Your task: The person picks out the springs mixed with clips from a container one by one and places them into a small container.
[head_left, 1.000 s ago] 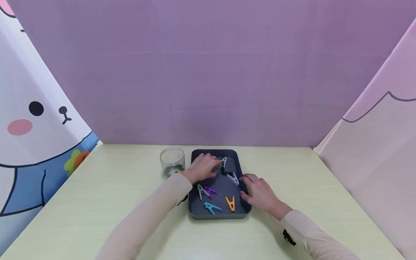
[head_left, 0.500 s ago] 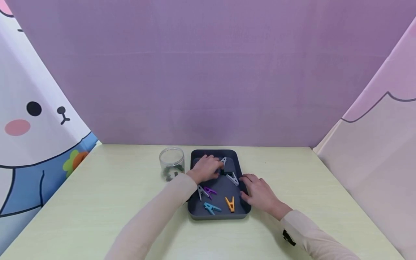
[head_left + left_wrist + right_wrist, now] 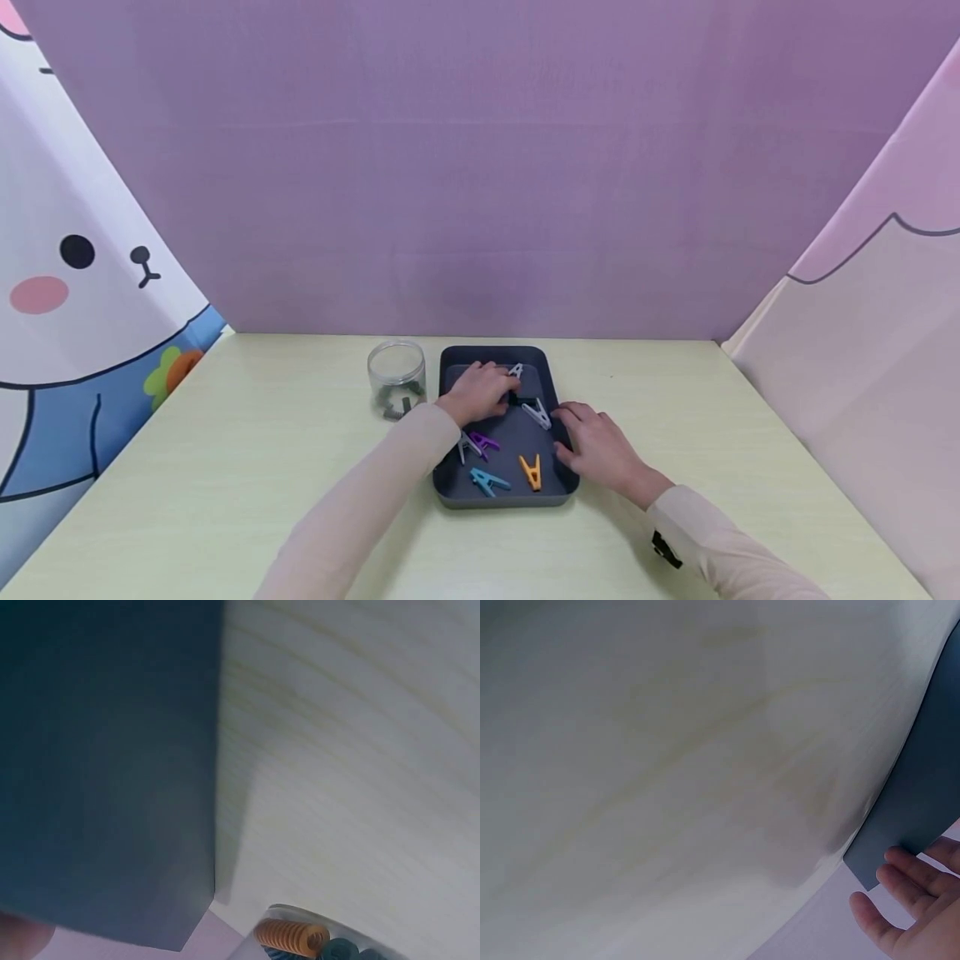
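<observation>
A dark grey tray (image 3: 502,500) holds several clothespins and small black pieces (image 3: 522,401). My left hand (image 3: 480,393) reaches in over its left side; the fingertips are at the black pieces, beside a white clothespin (image 3: 516,372). Whether they pinch anything is hidden. On the tray's right rim my right hand (image 3: 600,446) rests, fingers loosely extended, near another white clothespin (image 3: 537,413). Its fingers (image 3: 904,889) touch the tray wall in the right wrist view. Toward the front lie a purple clothespin (image 3: 484,442), a grey one (image 3: 468,446), a blue one (image 3: 489,481) and a yellow one (image 3: 531,472).
Left of the tray stands a clear round jar (image 3: 396,375) with dark pieces at its bottom. In the left wrist view it shows an orange spring (image 3: 292,937) and dark green ones. A pale wooden table (image 3: 225,467) meets a purple backdrop (image 3: 480,167) behind.
My left hand has moved slightly right and deeper into the tray, up to the black pieces. The right hand has stayed on the rim.
</observation>
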### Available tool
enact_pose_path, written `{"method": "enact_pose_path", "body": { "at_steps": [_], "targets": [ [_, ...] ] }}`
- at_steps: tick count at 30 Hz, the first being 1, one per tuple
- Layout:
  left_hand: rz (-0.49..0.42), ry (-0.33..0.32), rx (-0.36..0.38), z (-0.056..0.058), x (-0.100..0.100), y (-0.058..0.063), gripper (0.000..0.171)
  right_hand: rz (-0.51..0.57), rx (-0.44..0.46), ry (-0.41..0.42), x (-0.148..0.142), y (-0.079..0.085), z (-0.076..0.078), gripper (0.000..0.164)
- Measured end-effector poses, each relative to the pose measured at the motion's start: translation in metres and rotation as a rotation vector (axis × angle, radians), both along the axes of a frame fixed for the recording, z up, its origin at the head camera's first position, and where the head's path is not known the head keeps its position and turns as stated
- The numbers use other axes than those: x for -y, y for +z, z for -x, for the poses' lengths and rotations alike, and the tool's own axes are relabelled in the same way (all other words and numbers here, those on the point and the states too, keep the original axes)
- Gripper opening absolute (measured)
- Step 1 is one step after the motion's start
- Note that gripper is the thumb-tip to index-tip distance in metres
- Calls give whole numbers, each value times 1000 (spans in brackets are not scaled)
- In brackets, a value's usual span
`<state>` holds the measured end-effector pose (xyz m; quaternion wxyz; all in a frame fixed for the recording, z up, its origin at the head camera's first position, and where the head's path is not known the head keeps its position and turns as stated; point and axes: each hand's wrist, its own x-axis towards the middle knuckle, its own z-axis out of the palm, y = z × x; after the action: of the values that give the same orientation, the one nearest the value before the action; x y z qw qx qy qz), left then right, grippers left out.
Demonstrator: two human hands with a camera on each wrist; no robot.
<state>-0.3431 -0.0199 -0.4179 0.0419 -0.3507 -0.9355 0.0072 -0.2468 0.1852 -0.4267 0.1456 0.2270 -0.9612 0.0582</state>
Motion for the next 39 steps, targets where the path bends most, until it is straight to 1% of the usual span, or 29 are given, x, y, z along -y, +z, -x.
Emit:
{"method": "enact_pose_path", "body": {
  "at_steps": [10,24,32,39],
  "targets": [
    [14,2,15,1,0,-2,27,-6,1,1,1,1,-1,42],
    [0,-14,21,4,3,-5,17,-3,6,0,1,1,0,43],
    [-18,-16,28,3,6,-4,12,-1,6,2,0,2,0,43],
    [-25,-14,27,1,8,-2,12,-4,14,-2,1,2,0,42]
  ]
}}
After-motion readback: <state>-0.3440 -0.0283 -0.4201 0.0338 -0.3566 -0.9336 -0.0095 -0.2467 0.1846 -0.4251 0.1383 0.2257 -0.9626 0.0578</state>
